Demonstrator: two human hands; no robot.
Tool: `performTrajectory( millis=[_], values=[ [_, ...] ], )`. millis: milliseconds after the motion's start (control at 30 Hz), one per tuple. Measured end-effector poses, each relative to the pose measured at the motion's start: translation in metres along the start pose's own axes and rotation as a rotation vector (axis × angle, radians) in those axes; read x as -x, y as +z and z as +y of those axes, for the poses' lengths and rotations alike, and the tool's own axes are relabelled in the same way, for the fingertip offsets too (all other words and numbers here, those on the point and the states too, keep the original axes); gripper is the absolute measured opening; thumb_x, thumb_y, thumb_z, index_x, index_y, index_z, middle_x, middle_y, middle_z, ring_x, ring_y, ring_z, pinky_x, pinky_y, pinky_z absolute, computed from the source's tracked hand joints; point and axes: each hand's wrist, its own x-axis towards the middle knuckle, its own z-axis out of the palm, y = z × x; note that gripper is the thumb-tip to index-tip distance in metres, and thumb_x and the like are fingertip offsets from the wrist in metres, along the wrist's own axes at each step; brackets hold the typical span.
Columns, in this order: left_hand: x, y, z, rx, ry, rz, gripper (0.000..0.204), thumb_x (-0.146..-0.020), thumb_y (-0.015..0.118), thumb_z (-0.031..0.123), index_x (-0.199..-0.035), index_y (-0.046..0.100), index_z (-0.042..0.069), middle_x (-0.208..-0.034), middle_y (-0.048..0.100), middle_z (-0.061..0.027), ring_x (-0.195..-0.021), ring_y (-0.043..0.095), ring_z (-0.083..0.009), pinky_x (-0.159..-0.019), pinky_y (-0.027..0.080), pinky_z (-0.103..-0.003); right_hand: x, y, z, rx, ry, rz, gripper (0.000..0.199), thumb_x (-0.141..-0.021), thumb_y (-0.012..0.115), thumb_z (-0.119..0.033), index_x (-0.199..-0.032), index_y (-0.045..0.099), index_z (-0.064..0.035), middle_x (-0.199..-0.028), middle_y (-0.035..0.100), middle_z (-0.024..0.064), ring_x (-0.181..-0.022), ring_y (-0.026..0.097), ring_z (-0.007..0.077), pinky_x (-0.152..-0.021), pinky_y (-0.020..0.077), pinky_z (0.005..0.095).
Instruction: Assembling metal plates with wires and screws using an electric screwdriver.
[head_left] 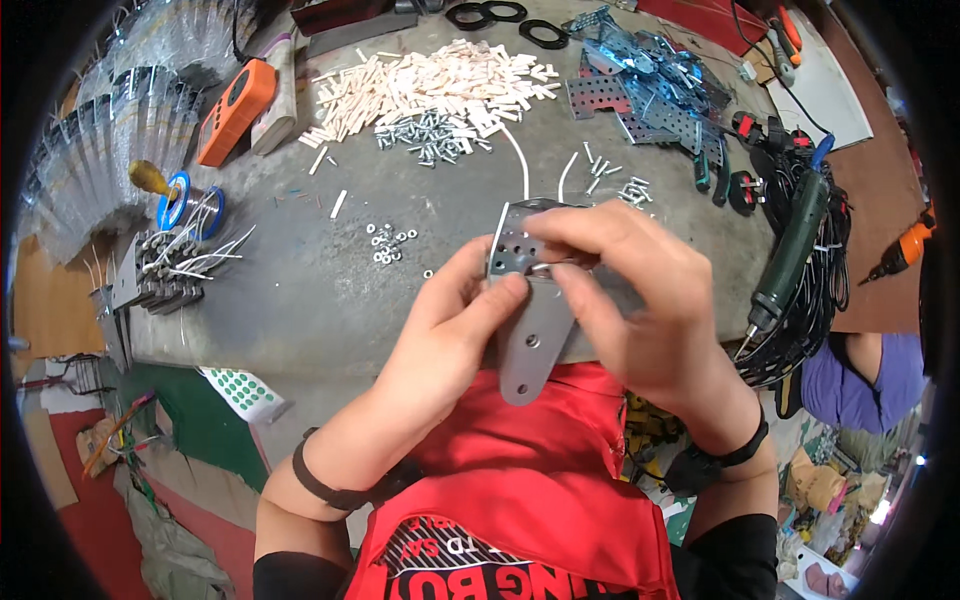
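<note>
Over the near edge of the bench, my left hand grips a grey elongated housing with a rounded lower end and holes in it. At its upper end sits a perforated metal plate, where my left thumb presses. My right hand is slightly blurred, thumb and fingers pinched together at the plate's right side. Whatever is between those fingertips is too small to make out. White wires rise behind the plate. Small nuts lie scattered left of my left hand.
Cream-coloured small strips are heaped at the back, with screws in front. Blue-filmed perforated plates pile up at the back right. A green electric screwdriver and black cables lie right. A solder spool and wired grey parts stand left.
</note>
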Motion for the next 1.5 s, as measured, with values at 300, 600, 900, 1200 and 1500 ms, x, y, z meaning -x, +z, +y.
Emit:
performTrajectory(
  millis=[300, 600, 900, 1200, 1500],
  values=[
    [0.0, -0.004, 0.012, -0.195, -0.115, -0.09, 0.032, -0.094, 0.046, 0.01, -0.124, 0.046, -0.001, -0.097, 0.06, -0.004, -0.087, 0.056, -0.0083, -0.076, 0.046, -0.022, 0.002, 0.021, 0.011, 0.073, -0.21, 0.023, 0.037, -0.065, 0.065, 0.001, -0.101, 0.064, -0.0049, -0.088, 0.065, 0.0083, -0.079, 0.062, 0.0253, -0.065, 0.0502, 0.0331],
    [-0.005, 0.012, 0.04, -0.118, -0.09, -0.126, 0.044, -0.093, 0.048, 0.013, -0.134, 0.039, -0.001, -0.117, 0.058, -0.0143, -0.104, 0.057, -0.0227, -0.09, 0.045, -0.033, 0.05, 0.016, 0.018, 0.104, 0.129, -0.03, 0.087, -0.072, 0.072, -0.037, -0.138, 0.031, 0.0028, -0.132, 0.044, 0.0253, -0.113, 0.05, 0.0406, -0.097, 0.0392, 0.0476],
    [-0.174, 0.057, 0.107, -1.849, 1.016, -0.519, 0.049, -0.072, 0.056, -0.002, -0.119, 0.058, 0.009, -0.12, 0.056, -0.0145, -0.103, 0.057, -0.0336, -0.083, 0.049, -0.039, 0.069, 0.016, 0.025, 0.125, 0.116, 0.21, 0.074, -0.077, 0.065, -0.028, -0.133, 0.035, 0.0106, -0.122, 0.054, 0.0241, -0.097, 0.06, 0.0351, -0.09, 0.0458, 0.0436],
    [-0.21, 0.081, 0.083, -2.125, 0.976, -0.424, 0.039, -0.073, 0.057, 0.0, -0.109, 0.062, 0.013, -0.093, 0.059, -0.011, -0.089, 0.062, -0.0316, -0.075, 0.051, -0.039, 0.074, 0.018, 0.027, 0.112, 0.111, 0.216, 0.078, -0.078, 0.063, -0.03, -0.136, 0.03, 0.0103, -0.124, 0.052, 0.0253, -0.1, 0.059, 0.0366, -0.09, 0.0452, 0.0426],
    [-0.032, 0.011, 0.086, -1.575, 0.839, 0.096, 0.032, -0.065, 0.057, -0.012, -0.094, 0.059, 0.003, -0.078, 0.06, -0.0106, -0.076, 0.06, -0.0265, -0.066, 0.047, -0.033, 0.078, 0.025, 0.02, 0.084, 0.143, 0.22, 0.077, -0.08, 0.062, -0.026, -0.136, 0.027, 0.0134, -0.122, 0.052, 0.0267, -0.101, 0.058, 0.0385, -0.088, 0.0454, 0.0419]
  ],
)
